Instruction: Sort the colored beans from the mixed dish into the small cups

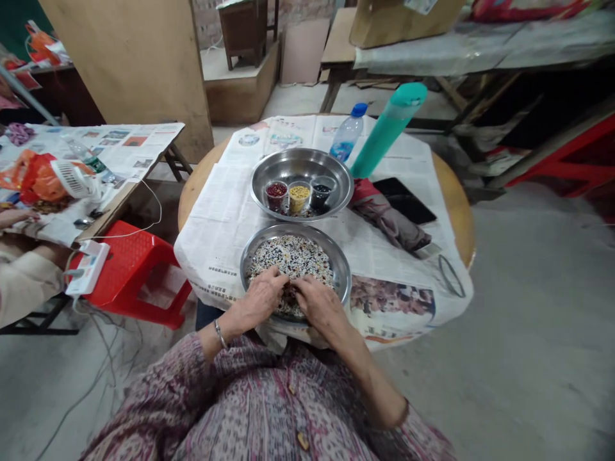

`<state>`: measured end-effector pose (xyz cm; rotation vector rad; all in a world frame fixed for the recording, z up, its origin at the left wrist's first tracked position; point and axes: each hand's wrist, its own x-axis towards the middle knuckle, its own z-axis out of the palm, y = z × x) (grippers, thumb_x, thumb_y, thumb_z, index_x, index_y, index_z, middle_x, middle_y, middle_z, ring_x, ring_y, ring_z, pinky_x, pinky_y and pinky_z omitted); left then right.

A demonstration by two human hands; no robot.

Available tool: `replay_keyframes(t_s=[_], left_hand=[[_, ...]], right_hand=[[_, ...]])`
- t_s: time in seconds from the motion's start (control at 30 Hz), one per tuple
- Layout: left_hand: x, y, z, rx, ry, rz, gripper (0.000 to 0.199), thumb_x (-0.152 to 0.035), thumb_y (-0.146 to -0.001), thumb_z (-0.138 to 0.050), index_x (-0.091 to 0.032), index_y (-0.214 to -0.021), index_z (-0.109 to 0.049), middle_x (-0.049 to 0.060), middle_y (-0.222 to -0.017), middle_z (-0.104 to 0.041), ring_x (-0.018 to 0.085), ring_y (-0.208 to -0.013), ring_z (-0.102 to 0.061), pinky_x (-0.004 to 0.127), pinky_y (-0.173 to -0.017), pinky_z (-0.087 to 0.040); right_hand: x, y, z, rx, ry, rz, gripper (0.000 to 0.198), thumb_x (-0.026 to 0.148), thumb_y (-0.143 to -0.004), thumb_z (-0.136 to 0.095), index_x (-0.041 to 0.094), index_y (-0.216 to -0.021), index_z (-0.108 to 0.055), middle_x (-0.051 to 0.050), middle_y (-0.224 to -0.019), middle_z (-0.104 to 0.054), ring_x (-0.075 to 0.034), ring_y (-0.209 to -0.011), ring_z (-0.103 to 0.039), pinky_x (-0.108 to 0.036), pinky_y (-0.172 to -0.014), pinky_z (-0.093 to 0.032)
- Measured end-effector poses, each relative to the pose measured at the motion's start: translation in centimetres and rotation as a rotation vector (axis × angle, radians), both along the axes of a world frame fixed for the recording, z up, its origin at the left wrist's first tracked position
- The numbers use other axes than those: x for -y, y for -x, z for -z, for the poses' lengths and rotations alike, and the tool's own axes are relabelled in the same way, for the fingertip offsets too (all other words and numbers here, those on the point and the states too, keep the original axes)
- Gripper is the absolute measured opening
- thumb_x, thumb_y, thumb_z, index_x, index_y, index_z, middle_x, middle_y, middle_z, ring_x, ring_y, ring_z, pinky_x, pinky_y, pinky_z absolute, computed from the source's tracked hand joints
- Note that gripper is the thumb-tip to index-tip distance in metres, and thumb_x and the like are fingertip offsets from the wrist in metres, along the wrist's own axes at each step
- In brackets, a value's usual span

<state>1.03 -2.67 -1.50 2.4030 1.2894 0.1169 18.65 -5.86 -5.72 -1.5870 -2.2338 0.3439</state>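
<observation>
Mixed grains (293, 253) lie in the near basin, on the near side of a round surface (455, 205) spread with newspaper (216, 221). Judging from how things stand, the separating looks well under way but far from complete: three colours sit apart in cups, while a broad speckled layer, mostly white and black with scattered red and yellow bits, remains unsorted.

Largest of the containers, the steel far basin (307, 168) holds the cups at its near side, with some loose dark grains on its floor around them. Just nearer stands the steel near basin (344, 276), its bottom largely covered by the mix. To the far right of both, a tall green bottle (391, 131) leans, its contents not visible; left of it is a clear plastic bottle (346, 136) with a blue cap and a blue lower part.

Both hands reach over the near rim: the left hand (264, 288) and right hand (319, 304) bend their fingers into the mix, almost meeting. Whether either grip is pinching grains or merely parting them, I cannot tell.

Smallest are the clear cups: dark red beans in the left cup (277, 197), yellow ones in the middle cup (298, 200), black ones in the right cup (320, 194). None looks empty; exact fill is hard to judge.
</observation>
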Motion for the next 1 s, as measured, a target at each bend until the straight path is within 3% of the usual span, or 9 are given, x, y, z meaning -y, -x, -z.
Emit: replay_keyframes(t_s=[0.1, 0.17, 0.3, 0.37, 0.43, 0.53, 0.6, 0.83, 1.0], left_hand=[[-2.1, -1.1, 0.5, 0.041, -0.025, -0.041, 0.023, -0.006, -0.094, -0.040, -0.018, -0.097, -0.060, 0.004, -0.093, -0.058, 0.016, -0.086, -0.057, 0.028, -0.084, -0.050], [-3.7, -1.7, 0.5, 0.063, -0.072, -0.041, 0.026, -0.005, -0.095, -0.038, -0.017, -0.099, -0.061, 0.005, -0.094, -0.060, 0.017, -0.090, -0.057, 0.029, -0.088, -0.050], [-6.4, -2.4, 0.1, 0.053, -0.198, -0.048, 0.024, -0.016, -0.093, -0.053, -0.018, -0.115, -0.061, 0.008, -0.120, -0.059, 0.022, -0.113, -0.052, 0.037, -0.103, -0.045], [-7.3, -2.5, 0.1, 0.031, -0.228, -0.052, 0.041, -0.023, -0.088, -0.064, -0.020, -0.128, -0.056, 0.009, -0.133, -0.052, 0.027, -0.121, -0.047, 0.042, -0.104, -0.045], [-7.7, -2.6, 0.4, 0.015, -0.206, -0.029, 0.043, -0.024, -0.087, -0.064, -0.019, -0.130, -0.055, 0.011, -0.132, -0.051, 0.028, -0.121, -0.048, 0.043, -0.103, -0.046], [-7.1, -2.6, 0.9, 0.016, -0.122, 0.050, 0.023, -0.011, -0.090, -0.051, -0.015, -0.110, -0.062, 0.009, -0.111, -0.059, 0.022, -0.108, -0.055, 0.037, -0.100, -0.048], [-5.7, -2.2, 0.8, 0.013, -0.072, 0.077, 0.021, -0.006, -0.091, -0.045, -0.015, -0.101, -0.062, 0.007, -0.101, -0.061, 0.020, -0.100, -0.058, 0.033, -0.096, -0.049], [0.1, 0.2, -0.9, -0.015, -0.034, 0.127, 0.010, -0.024, -0.096, -0.055, -0.020, -0.105, -0.056, 0.006, -0.114, -0.056, 0.022, -0.106, -0.055, 0.034, -0.090, -0.050], [-2.2, -1.0, -0.3, -0.101, -0.025, 0.062, 0.021, -0.008, -0.095, -0.042, -0.019, -0.103, -0.059, 0.007, -0.106, -0.057, 0.019, -0.095, -0.056, 0.030, -0.083, -0.050]], right_hand=[[-2.1, 0.2, -0.1, -0.069, -0.032, 0.044, 0.032, 0.012, -0.094, -0.041, 0.017, -0.111, -0.067, -0.009, -0.100, -0.070, -0.020, -0.091, -0.064, -0.033, -0.085, -0.051], [-3.7, 0.1, -0.7, -0.072, -0.071, 0.084, 0.033, 0.011, -0.094, -0.040, 0.016, -0.109, -0.068, -0.010, -0.100, -0.070, -0.021, -0.095, -0.063, -0.035, -0.089, -0.050], [-6.3, -0.2, -2.1, 0.046, -0.105, 0.183, 0.027, 0.016, -0.091, -0.048, 0.017, -0.109, -0.069, -0.014, -0.109, -0.067, -0.027, -0.104, -0.055, -0.038, -0.088, -0.048], [-6.9, -0.3, -2.3, 0.109, -0.077, 0.230, 0.029, 0.020, -0.089, -0.053, 0.016, -0.114, -0.067, -0.016, -0.113, -0.064, -0.029, -0.107, -0.052, -0.039, -0.085, -0.047], [-7.1, -0.4, -2.3, 0.140, -0.037, 0.217, 0.029, 0.019, -0.089, -0.053, 0.016, -0.114, -0.067, -0.015, -0.110, -0.064, -0.029, -0.106, -0.051, -0.037, -0.084, -0.046], [-6.3, -0.5, -2.1, 0.126, 0.029, 0.104, 0.024, 0.013, -0.089, -0.048, 0.018, -0.103, -0.068, -0.010, -0.100, -0.066, -0.023, -0.098, -0.056, -0.032, -0.084, -0.045], [-5.0, -0.7, -2.2, 0.093, 0.083, 0.025, 0.023, 0.011, -0.090, -0.047, 0.018, -0.098, -0.068, -0.008, -0.095, -0.066, -0.020, -0.091, -0.058, -0.030, -0.082, -0.046], [-0.2, -1.2, -2.4, 0.016, 0.041, -0.171, 0.021, 0.016, -0.084, -0.063, 0.021, -0.104, -0.066, -0.008, -0.107, -0.062, -0.023, -0.104, -0.056, -0.036, -0.086, -0.050], [-2.4, -0.9, -1.9, 0.075, 0.098, -0.104, 0.022, 0.011, -0.090, -0.051, 0.019, -0.103, -0.067, -0.007, -0.098, -0.064, -0.019, -0.094, -0.058, -0.030, -0.083, -0.048]])
